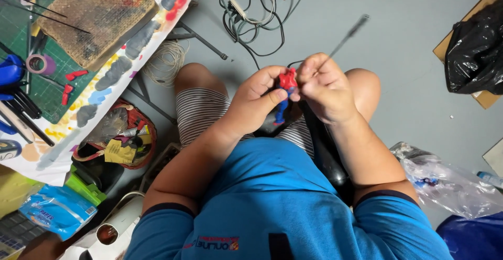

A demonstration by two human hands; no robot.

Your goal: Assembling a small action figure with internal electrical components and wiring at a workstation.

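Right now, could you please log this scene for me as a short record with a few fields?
Left hand: left hand grips a small red and blue figure
Right hand: right hand holds a thin brush at the figure, handle pointing up and away
Posture: seated, hands above the knees
Left side: painted table with green cutting mat
Floor: tangled cables, black bag

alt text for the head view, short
Seen from above, a seated person's left hand holds a small red and blue figure while the right hand works on it with a thin tool. A cluttered table stands to the left, cables on the floor.
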